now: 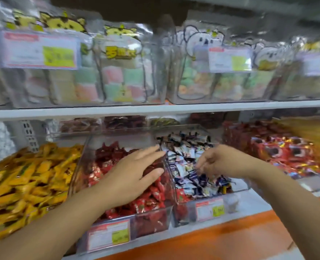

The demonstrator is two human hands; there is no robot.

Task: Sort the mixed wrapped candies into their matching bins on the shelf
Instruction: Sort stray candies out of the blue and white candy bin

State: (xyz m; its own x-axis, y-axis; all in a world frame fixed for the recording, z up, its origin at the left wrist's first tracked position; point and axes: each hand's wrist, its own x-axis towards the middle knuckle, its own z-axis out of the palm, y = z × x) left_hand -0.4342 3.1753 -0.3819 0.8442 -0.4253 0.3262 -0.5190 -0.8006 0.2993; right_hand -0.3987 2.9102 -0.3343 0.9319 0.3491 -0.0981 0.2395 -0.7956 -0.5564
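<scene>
White shelf (155, 109), clear bins (151, 221), my left hand (134, 175) splayed over glossy red candies (108, 156), right hand (219, 162) curled among crinkly blue-white candies (189, 147), grip unclear.

At nine o'clock the heap of yellow wrapped candies (24, 181) ran off the left edge; at three o'clock a golden smear (313, 134) was too blurred to name. The white price labels (108, 234) were unreadable, and blur hid whether the right hand (219, 160) held anything.

Bagged sweets (123, 72) sat on upper shelf (155, 109). Below, centre-left bin (151, 220) stood beside centre-right bin (185, 212); left hand (134, 175) over the former, right hand (217, 160) over the latter.
</scene>
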